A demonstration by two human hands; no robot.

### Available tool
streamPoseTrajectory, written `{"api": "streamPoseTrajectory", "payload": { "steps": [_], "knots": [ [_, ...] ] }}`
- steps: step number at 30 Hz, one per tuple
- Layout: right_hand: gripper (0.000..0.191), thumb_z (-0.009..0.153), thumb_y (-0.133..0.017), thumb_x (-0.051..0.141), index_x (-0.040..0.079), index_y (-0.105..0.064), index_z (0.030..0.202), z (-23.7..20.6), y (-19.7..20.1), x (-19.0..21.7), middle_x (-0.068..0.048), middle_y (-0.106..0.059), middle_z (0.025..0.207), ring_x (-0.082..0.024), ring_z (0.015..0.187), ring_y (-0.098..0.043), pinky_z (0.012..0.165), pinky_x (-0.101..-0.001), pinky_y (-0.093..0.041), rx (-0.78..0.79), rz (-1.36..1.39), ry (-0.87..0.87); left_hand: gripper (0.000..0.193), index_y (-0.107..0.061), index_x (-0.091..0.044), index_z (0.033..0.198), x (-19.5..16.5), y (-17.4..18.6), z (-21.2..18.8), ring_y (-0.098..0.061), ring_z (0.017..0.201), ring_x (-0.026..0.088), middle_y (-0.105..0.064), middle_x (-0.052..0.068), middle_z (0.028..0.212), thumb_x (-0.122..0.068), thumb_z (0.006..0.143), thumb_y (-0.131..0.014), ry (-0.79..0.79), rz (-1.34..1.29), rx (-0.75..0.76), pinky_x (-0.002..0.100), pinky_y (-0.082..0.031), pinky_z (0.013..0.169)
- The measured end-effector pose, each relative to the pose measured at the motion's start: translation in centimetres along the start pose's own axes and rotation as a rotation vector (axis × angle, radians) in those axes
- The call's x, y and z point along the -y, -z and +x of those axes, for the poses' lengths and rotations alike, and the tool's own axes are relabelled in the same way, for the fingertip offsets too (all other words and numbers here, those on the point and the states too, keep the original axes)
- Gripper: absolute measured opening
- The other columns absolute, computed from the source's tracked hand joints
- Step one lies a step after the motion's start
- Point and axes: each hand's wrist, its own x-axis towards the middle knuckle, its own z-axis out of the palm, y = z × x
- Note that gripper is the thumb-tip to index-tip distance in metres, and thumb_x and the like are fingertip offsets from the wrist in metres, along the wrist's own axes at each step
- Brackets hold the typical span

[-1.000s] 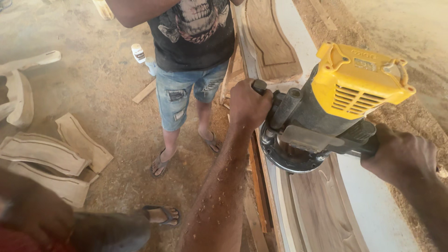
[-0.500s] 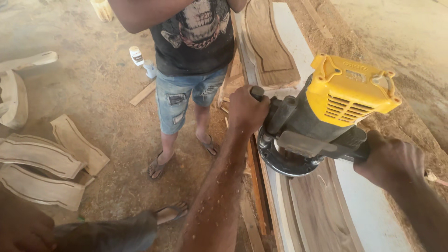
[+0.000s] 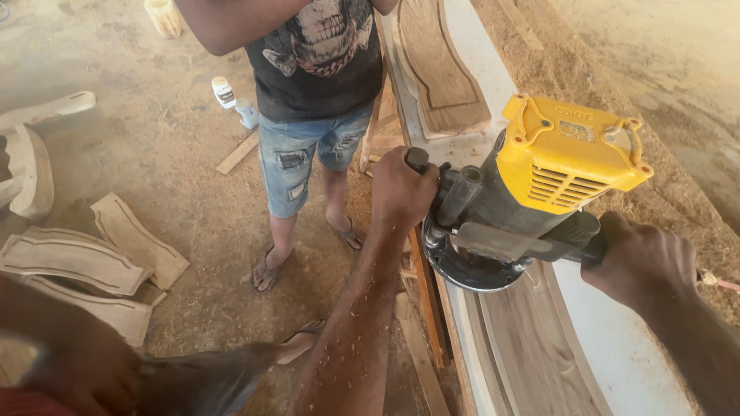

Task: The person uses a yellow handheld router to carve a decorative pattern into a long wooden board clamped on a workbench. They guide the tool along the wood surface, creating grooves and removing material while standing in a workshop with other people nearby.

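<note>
A yellow and black power router [image 3: 532, 192] stands on a curved wooden panel [image 3: 532, 354] that lies on a white-topped bench [image 3: 617, 347]. My left hand [image 3: 401, 189] grips the router's left handle. My right hand [image 3: 644, 258] grips the right handle. The round base of the router sits at the upper end of the panel, over its routed groove. Sawdust covers my left forearm.
Another person in a black shirt and cut jeans [image 3: 316, 100] stands just left of the bench. A second carved panel [image 3: 435, 65] lies farther up the bench. Several curved wooden pieces [image 3: 92, 258] lie on the dusty floor at left, with small bottles [image 3: 231, 100] nearby.
The view has drifted a little to the right and the router sits slightly lower and more central in the frame. Both hands keep their grip on the handles.
</note>
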Motion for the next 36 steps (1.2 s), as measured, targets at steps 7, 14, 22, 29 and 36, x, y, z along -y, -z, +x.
{"api": "streamPoseTrajectory", "payload": {
  "steps": [7,14,22,29,36],
  "knots": [
    [0.030,0.084,-0.069,0.038,0.017,-0.065,0.105,-1.1,-0.7,-0.6,-0.005,-0.068,0.071,-0.019,0.057,-0.067,0.047,-0.0352,-0.053,0.037,-0.002,0.008,0.025,-0.069,0.005,0.088,0.4,-0.2,-1.3,-0.073,0.081,0.038,-0.073,0.023,0.082,-0.018,0.077,-0.069,-0.065,0.006,-0.021,0.044,-0.055,0.075],
    [0.027,0.083,-0.069,0.037,0.018,-0.065,0.101,-2.1,-0.9,-1.1,-0.005,-0.068,0.072,-0.019,0.059,-0.065,0.048,-0.0368,-0.052,0.022,0.033,0.018,0.024,-0.069,0.005,0.088,0.5,-0.5,-2.3,-0.072,0.081,0.038,-0.072,0.022,0.083,-0.017,0.077,-0.069,-0.069,0.032,-0.054,0.044,-0.055,0.075],
    [0.028,0.083,-0.068,0.038,0.020,-0.064,0.104,-2.5,-0.6,-1.0,-0.003,-0.067,0.073,-0.019,0.061,-0.066,0.050,-0.0362,-0.054,0.092,-0.002,-0.014,0.022,-0.069,0.004,0.085,0.5,-0.7,-2.6,-0.073,0.077,0.036,-0.073,0.022,0.079,-0.017,0.078,-0.067,-0.050,0.041,-0.039,0.044,-0.056,0.075],
    [0.030,0.087,-0.066,0.042,0.019,-0.064,0.106,-0.4,-1.0,-1.0,-0.004,-0.064,0.071,-0.019,0.058,-0.063,0.049,-0.0359,-0.052,0.045,-0.032,-0.011,0.022,-0.069,0.002,0.082,0.5,-1.2,-0.1,-0.073,0.077,0.038,-0.073,0.021,0.076,-0.018,0.076,-0.068,-0.077,0.007,-0.015,0.045,-0.055,0.075],
    [0.032,0.081,-0.068,0.040,0.021,-0.064,0.106,0.7,-0.9,-0.6,-0.004,-0.065,0.072,-0.020,0.060,-0.063,0.053,-0.0389,-0.053,0.043,0.003,-0.020,0.023,-0.069,0.004,0.080,0.7,-1.6,1.4,-0.071,0.081,0.042,-0.072,0.024,0.080,-0.018,0.077,-0.067,-0.119,0.075,-0.006,0.047,-0.054,0.077]
  ]
}}
